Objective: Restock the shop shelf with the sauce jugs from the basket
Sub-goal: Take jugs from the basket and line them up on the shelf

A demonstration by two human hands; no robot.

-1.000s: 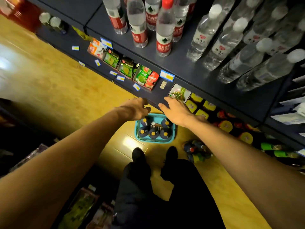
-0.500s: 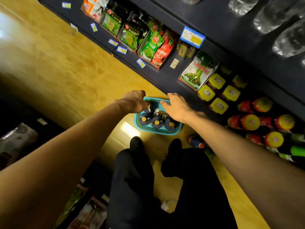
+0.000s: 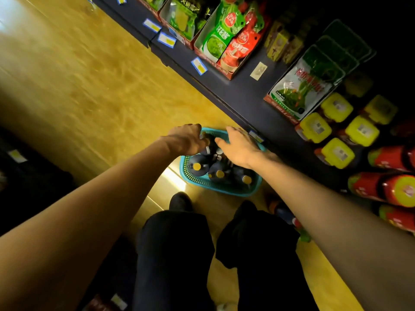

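A teal plastic basket (image 3: pixel 202 179) stands on the wooden floor in front of the dark shop shelf (image 3: pixel 247 95). Several dark sauce jugs (image 3: pixel 219 173) with yellow caps stand upright in it. My left hand (image 3: pixel 186 139) is at the basket's far left corner, its fingers curled down around the top of a sauce jug (image 3: pixel 207 145). Beside it, my right hand (image 3: pixel 238 147) hovers over the far jugs with fingers spread and holds nothing. Both hands hide the jugs beneath them.
The shelf carries boxes of green and red sauce pouches (image 3: pixel 226 32), yellow-lidded jars (image 3: pixel 336 151) and red bottles (image 3: pixel 393 189) lower right. A few bottles (image 3: pixel 283 212) lie on the floor right of the basket. My shoes (image 3: pixel 179 200) stand just before it.
I have bent lower and both hands have dropped from above the basket into it. The left hand has closed on a far jug; the upper water-bottle shelf has left the view.
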